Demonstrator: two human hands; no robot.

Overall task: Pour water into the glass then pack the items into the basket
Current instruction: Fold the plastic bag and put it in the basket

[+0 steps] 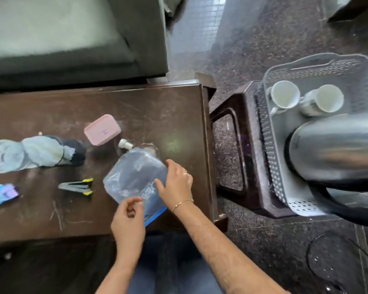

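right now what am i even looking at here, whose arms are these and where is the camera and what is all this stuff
The camera sits on a person's head and looks down, so the two bare arms are that person's own. The right hand lies with straight fingers on a clear water container standing tilted on the brown table. The left hand is curled at the container's near edge; whether it grips it is unclear. Also on the table: a pink box, a bottle on its side, a dark folded thing with yellow tips and a blue packet. To the right, a white basket on a stool holds two cups and a steel kettle.
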